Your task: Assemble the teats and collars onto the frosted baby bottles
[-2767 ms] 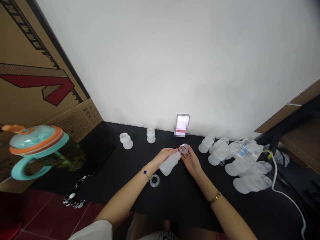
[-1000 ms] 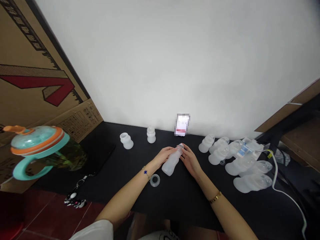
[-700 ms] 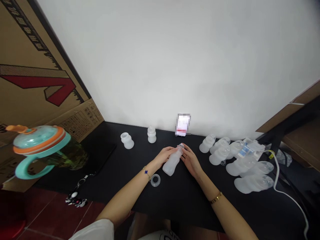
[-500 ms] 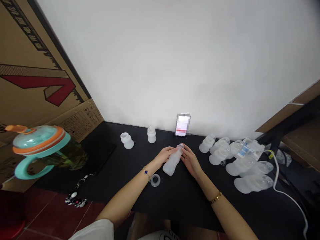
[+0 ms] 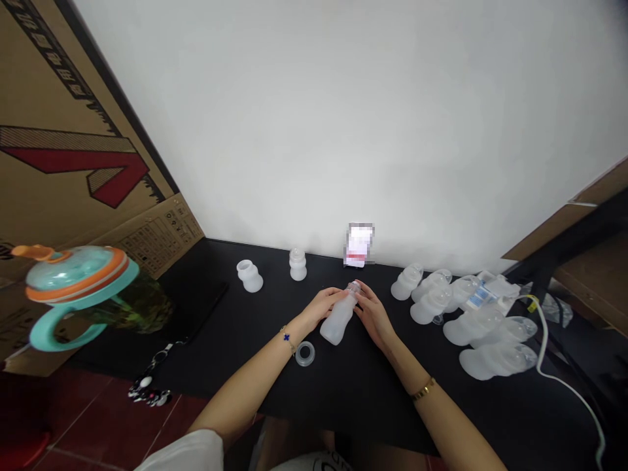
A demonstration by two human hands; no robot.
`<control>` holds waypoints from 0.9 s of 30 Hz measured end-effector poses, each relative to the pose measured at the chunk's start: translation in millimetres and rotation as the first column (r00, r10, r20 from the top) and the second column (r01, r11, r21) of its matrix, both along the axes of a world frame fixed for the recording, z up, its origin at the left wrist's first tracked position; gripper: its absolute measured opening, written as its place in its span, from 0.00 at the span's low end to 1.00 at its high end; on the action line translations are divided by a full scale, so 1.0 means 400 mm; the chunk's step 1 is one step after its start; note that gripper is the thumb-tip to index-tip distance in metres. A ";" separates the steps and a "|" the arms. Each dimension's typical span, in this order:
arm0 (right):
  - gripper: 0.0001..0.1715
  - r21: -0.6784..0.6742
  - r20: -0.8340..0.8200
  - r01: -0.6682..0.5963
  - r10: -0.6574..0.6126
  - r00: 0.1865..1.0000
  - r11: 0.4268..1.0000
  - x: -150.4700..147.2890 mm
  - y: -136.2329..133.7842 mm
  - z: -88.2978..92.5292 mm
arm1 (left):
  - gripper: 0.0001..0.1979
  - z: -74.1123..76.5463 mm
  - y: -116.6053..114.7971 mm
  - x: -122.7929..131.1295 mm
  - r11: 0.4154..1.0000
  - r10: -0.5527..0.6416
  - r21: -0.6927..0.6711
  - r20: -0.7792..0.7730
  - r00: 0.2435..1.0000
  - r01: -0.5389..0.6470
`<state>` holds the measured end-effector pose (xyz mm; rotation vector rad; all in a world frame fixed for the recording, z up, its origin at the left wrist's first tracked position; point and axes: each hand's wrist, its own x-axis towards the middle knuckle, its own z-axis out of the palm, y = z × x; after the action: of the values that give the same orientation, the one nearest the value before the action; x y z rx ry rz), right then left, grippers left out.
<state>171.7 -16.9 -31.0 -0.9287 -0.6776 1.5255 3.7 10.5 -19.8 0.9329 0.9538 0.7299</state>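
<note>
A frosted white baby bottle [image 5: 337, 318] is tilted over the black table [image 5: 353, 386], its neck pointing away from me. My left hand [image 5: 320, 306] grips its body from the left. My right hand [image 5: 373, 313] pinches a clear teat [image 5: 354, 288] seated at the bottle's neck. A clear screw ring [image 5: 305, 353] lies flat on the table just below my left wrist.
Two small bottles stand at the back: an open one [image 5: 249, 275] and a capped one [image 5: 297, 263]. Several bottles lie on their sides at right [image 5: 483, 330], beside a white cable [image 5: 549, 366]. A teal-and-orange sippy cup [image 5: 78, 288], a cardboard box [image 5: 63, 131] and keys [image 5: 147, 392] are at left.
2.8 s ago my right hand held the teat beside the bottle's neck; now the teat sits on the neck under my fingers. The last second shows almost no movement.
</note>
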 end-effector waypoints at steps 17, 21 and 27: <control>0.40 0.085 0.063 -0.078 0.073 0.995 0.993 -0.002 -0.009 0.009 | 0.22 -0.001 0.003 -0.001 0.998 0.035 -0.047 0.078 0.996 -0.032; 0.41 0.070 0.057 -0.091 0.087 0.995 0.993 -0.002 -0.010 0.012 | 0.22 0.007 0.000 0.003 0.998 0.049 -0.046 0.090 0.995 -0.045; 0.44 0.064 0.070 -0.100 0.096 0.993 0.993 -0.003 -0.012 0.013 | 0.23 0.007 0.001 0.004 0.997 0.057 -0.046 0.089 0.994 -0.053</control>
<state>170.6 -21.6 -25.8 -0.9100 -0.8282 1.5539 5.2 10.9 -17.0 0.8309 0.9153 0.7889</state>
